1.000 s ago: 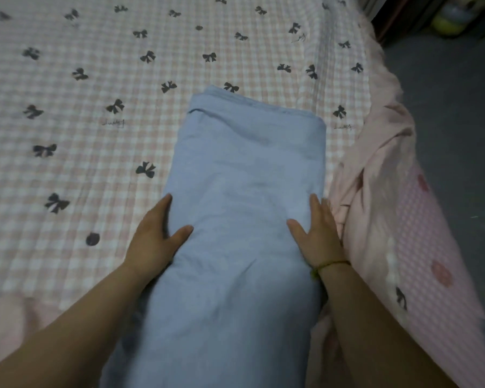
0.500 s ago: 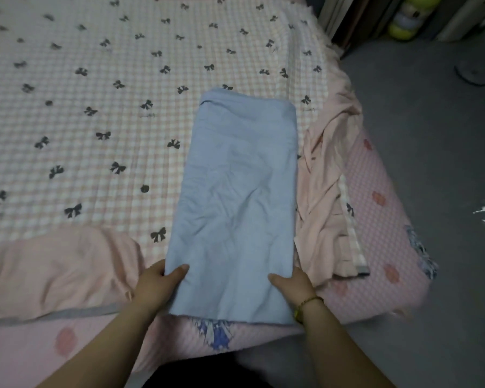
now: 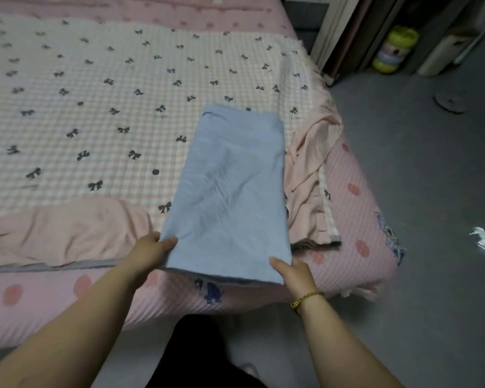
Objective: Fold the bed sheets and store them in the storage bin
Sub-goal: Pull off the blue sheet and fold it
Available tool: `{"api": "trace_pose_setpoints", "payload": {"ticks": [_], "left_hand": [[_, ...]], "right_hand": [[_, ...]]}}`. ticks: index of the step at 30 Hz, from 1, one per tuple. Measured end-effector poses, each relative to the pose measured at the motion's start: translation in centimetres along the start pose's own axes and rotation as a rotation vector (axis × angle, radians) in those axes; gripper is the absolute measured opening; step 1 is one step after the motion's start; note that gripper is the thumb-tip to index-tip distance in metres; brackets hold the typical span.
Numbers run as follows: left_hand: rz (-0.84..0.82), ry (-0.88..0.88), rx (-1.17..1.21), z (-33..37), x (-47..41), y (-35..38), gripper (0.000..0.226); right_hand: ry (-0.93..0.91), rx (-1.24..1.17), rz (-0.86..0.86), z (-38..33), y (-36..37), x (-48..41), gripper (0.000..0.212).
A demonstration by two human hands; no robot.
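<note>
Far left of the folded blue sheet (image 3: 230, 197), a checked coverlet (image 3: 95, 107) printed with small black bows spreads over most of the bed (image 3: 53, 298), whose pink quilted cover shows along the near side. Just left of the sheet's near end, a peach blanket (image 3: 67, 231) lies bunched on the coverlet, its edge close to the sheet's left side. The sheet itself lies as a long, narrow rectangle running away from the person, its far end on the coverlet and its near end at the bed's near edge. Just right of it, crumpled peach cloth (image 3: 308, 186) drapes over the bed's corner, touching the sheet's right side. Further right is the grey floor (image 3: 417, 177), with a dark round object (image 3: 450, 102), a white scrap (image 3: 482, 239) and, far back, a yellow-green stacked item (image 3: 392, 49) against the furniture. The left hand (image 3: 149, 253) has its grip closed on the sheet's near left corner, thumb on top and fingers tucked beneath. The right hand (image 3: 291, 273), with a gold bracelet (image 3: 305, 299) at the wrist, grips the near right corner the same way, thumb lying on the cloth. Both forearms reach forward from the bottom of the view.
</note>
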State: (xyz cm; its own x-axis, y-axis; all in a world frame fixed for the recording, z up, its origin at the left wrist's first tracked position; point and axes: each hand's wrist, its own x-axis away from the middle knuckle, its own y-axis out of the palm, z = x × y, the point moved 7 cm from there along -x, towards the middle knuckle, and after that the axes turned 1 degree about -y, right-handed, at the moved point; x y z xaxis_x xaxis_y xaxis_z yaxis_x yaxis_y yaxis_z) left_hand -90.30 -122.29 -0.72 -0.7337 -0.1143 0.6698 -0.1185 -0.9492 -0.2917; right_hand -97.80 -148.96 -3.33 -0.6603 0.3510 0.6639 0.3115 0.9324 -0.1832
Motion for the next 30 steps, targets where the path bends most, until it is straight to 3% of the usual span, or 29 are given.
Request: {"api": "trace_pose_setpoints", "payload": {"ticks": [5, 8, 11, 15, 18, 20, 22, 25, 28, 30], "left_hand": [[-0.091, -0.119, 0.329, -2.8, 3.2, -0.4, 0.014], [-0.031, -0.063, 0.319, -1.9, 3.2, -1.4, 0.033], [-0.046, 0.026, 0.323, 0.8, 2.0, -2.1, 0.052], [-0.099, 0.088, 0.387, 4.4, 0.0, -3.0, 0.020], [-0.205, 0.134, 0.405, 7.1, -2.8, -3.6, 0.021], [-0.375, 0.210, 0.398, 10.5, -4.1, -3.3, 0.054], [-0.446, 0.272, 0.367, 13.2, -5.7, -3.0, 0.071], [-0.412, 0.367, 0.277, 16.3, -7.8, -2.6, 0.051], [-0.249, 0.444, 0.126, 18.9, -9.6, -2.0, 0.030], [-0.110, 0.439, 0.034, 20.3, -11.4, -1.6, 0.029]], "right_hand": [[-0.055, -0.007, -0.084, 1.2, -0.1, 3.4, 0.015], [-0.135, -0.006, -0.046, -0.5, -0.1, 4.2, 0.006], [-0.301, 0.142, 0.013, -4.8, 0.3, 4.2, 0.060], [-0.443, 0.122, -0.023, -10.0, 1.0, 2.0, 0.074], [-0.398, -0.092, -0.053, -13.4, 1.6, -1.0, 0.038], [-0.338, -0.222, -0.037, -15.2, 1.8, -3.0, 0.009], [-0.304, -0.265, -0.015, -17.2, 1.9, -4.8, 0.016], [-0.296, -0.271, 0.020, -19.7, 2.2, -7.2, 0.018], [-0.242, -0.263, 0.042, -20.2, 2.1, -9.1, 0.022], [-0.185, -0.264, 0.071, -20.5, 1.9, -10.0, 0.019]]}}
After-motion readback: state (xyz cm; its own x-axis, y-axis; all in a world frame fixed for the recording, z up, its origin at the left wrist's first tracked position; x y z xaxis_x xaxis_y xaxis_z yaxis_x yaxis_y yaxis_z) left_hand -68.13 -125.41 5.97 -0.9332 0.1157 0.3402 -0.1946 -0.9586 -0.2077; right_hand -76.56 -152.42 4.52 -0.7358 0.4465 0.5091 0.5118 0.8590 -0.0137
